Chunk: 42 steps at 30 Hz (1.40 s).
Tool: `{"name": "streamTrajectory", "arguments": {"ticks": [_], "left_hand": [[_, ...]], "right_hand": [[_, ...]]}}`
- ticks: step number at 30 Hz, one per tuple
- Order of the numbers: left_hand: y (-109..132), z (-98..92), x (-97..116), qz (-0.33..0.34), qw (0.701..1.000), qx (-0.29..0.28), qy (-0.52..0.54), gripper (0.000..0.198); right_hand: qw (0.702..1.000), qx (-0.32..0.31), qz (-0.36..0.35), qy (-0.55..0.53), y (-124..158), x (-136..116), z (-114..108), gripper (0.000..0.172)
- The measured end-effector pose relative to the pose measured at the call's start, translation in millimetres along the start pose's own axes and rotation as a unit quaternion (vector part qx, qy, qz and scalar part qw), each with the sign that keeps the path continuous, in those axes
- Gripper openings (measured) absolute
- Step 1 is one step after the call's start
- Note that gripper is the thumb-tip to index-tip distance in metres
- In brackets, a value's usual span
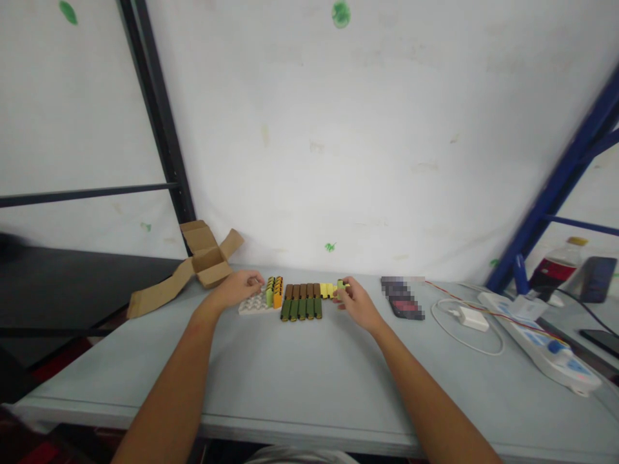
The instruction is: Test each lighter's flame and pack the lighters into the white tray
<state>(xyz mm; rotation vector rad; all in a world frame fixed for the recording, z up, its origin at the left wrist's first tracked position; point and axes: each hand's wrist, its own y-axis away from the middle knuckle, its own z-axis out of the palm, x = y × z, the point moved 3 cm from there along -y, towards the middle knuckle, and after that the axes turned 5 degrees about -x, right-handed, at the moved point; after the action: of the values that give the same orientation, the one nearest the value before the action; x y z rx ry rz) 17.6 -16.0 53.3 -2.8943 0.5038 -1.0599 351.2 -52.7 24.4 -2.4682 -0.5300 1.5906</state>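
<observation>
My left hand [238, 288] is over the left part of a white tray [254, 304] with rows of hollows. Its fingers are curled together, and whatever may be between them is hidden. Rows of orange lighter-like pieces [277, 298] and light green ones [269, 298] stand upright at the tray's right end. In the fingers of my right hand [356, 303] is a light green lighter-like piece [341, 287] with a dark end, raised off the table. Brown pieces [302, 292], dark green pieces [302, 309] and yellow pieces [327, 290] lie in rows between my hands.
An opened cardboard box [209, 261] lies at the back left. To the right are a pixelated dark object [402, 299], a white charger [472, 318] with its cable, and a power strip [546, 348]. A cola bottle [556, 264] stands beyond the blue post [556, 187].
</observation>
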Motion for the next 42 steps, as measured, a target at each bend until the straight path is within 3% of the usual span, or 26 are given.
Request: {"name": "streamTrajectory", "arguments": {"ticks": [3, 7, 20, 24, 32, 36, 42], "left_hand": [[1, 0.0, 3, 0.003, 1.000, -0.003, -0.008, 0.028], [2, 1.5, 9, 0.012, 1.000, -0.008, -0.012, 0.028], [2, 3.1, 12, 0.011, 0.999, -0.023, -0.028, 0.031], [5, 2.7, 19, 0.008, 0.999, -0.034, -0.029, 0.032], [6, 1.8, 21, 0.010, 1.000, -0.022, -0.013, 0.029], [6, 2.4, 20, 0.007, 0.999, -0.024, -0.020, 0.032], [4, 3.0, 15, 0.014, 1.000, -0.019, -0.012, 0.037]], "right_hand": [[0.997, -0.015, -0.032, -0.070, 0, -9, 2, 0.029], [0.996, -0.006, -0.079, -0.036, 1, -20, -2, 0.019], [0.992, -0.001, -0.055, 0.116, 7, -17, -1, 0.016], [0.987, 0.032, -0.072, 0.141, 6, -19, -6, 0.018], [0.997, 0.038, -0.064, 0.027, 5, -25, -7, 0.018], [0.997, 0.038, -0.050, -0.044, 5, -28, -9, 0.029], [0.996, 0.031, -0.075, -0.041, 7, -32, -11, 0.034]]}}
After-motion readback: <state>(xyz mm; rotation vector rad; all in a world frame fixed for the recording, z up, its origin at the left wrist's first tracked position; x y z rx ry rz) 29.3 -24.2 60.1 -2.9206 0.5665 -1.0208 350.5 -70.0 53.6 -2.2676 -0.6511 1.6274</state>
